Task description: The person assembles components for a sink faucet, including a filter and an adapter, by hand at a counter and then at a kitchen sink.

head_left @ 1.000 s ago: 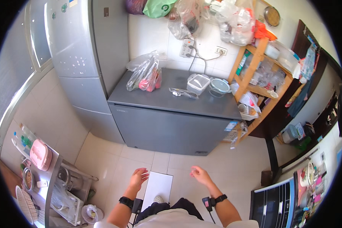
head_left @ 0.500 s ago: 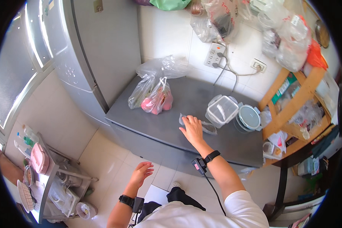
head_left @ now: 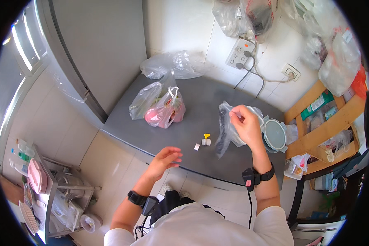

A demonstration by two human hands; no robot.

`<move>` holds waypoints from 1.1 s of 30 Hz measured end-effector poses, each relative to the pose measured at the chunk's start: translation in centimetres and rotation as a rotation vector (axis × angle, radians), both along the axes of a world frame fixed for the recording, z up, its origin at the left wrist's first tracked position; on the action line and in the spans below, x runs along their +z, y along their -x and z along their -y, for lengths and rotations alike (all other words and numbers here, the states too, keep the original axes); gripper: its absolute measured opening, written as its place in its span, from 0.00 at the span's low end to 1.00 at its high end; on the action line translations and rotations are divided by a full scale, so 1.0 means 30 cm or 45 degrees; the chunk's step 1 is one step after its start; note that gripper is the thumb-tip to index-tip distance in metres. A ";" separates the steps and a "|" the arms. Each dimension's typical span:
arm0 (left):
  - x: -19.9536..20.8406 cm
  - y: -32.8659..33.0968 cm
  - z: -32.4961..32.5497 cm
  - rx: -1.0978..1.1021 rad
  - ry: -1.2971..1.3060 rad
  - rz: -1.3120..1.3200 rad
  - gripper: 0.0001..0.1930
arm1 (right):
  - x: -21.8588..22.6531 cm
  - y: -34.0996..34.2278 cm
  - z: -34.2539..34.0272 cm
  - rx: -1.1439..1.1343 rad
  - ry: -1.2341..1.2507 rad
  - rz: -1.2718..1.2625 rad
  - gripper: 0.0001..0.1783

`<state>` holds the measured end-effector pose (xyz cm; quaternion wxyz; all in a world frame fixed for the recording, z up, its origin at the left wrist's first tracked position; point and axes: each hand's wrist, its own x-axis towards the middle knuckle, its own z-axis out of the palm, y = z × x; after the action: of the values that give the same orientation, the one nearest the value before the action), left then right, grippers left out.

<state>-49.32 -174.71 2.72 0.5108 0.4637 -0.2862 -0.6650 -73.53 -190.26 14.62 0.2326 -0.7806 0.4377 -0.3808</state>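
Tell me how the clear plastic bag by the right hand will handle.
The clear plastic bag is likely floppy: it creases and folds beside the right hand. It is probably light, since the dark surface shows through. Glossy streaks suggest it may slip.

From where I stand, the person's bare right hand [head_left: 247,124] pinches a thin clear plastic bag [head_left: 224,133], which hangs blurred over the flat dark-grey freezer top [head_left: 203,108]; the bare left hand [head_left: 164,163], fingers loosely curved, hovers near its front edge; between those 2 hands sit a tiny white block [head_left: 197,146] and, just beside it, a small white cylinder [head_left: 206,142] with a bright yellow piece [head_left: 207,135] at its far side; farther back rests a tied clear bag of pink contents [head_left: 167,111]; a round container with a pale-blue lid [head_left: 275,134] stands near the right hand.
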 end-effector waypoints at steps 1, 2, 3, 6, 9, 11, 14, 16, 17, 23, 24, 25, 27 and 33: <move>-0.008 0.006 0.034 -0.044 0.096 0.131 0.17 | 0.007 -0.027 0.016 0.053 -0.136 0.160 0.04; -0.025 0.013 0.070 -0.086 0.192 0.262 0.19 | 0.006 -0.060 0.031 0.105 -0.272 0.321 0.04; -0.056 0.020 0.099 -0.130 0.283 0.389 0.21 | -0.002 -0.082 0.043 0.154 -0.414 0.482 0.03; -0.162 0.040 0.136 -0.115 0.209 0.406 0.39 | -0.075 -0.154 0.057 0.177 -0.565 0.611 0.04; -0.230 0.081 0.152 0.022 0.238 0.618 0.47 | -0.156 -0.187 0.075 0.135 -0.715 0.670 0.04; -0.259 0.117 0.155 0.062 0.292 0.874 0.49 | -0.216 -0.185 0.083 0.081 -0.773 0.749 0.03; -0.224 0.144 0.163 0.009 0.356 1.276 0.50 | -0.271 -0.154 0.133 0.059 -0.783 0.771 0.03; -0.233 0.143 0.181 -0.051 0.404 1.492 0.50 | -0.297 -0.137 0.177 0.052 -0.825 0.780 0.03; -0.235 0.146 0.184 -0.079 0.372 1.539 0.49 | -0.306 -0.128 0.195 0.049 -0.862 0.784 0.03; -0.180 0.185 0.184 0.023 0.347 1.708 0.47 | -0.321 -0.125 0.263 0.192 -0.940 0.937 0.03; -0.162 0.186 0.175 0.028 0.330 1.739 0.45 | -0.319 -0.131 0.268 0.223 -0.940 0.986 0.03; -0.152 0.187 0.173 0.032 0.315 1.770 0.43 | -0.318 -0.136 0.270 0.247 -0.948 0.987 0.03; -0.151 0.190 0.173 -0.045 0.458 1.937 0.37 | -0.320 -0.148 0.269 0.294 -0.967 0.984 0.04; -0.253 0.228 0.255 0.020 0.870 1.986 0.15 | -0.307 -0.183 0.301 0.413 -1.002 0.857 0.03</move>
<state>-56.15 -182.36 -4.88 0.2838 0.6115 -0.7380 -0.0289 -68.03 -199.29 5.42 0.6904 -0.5272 0.3224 -0.3763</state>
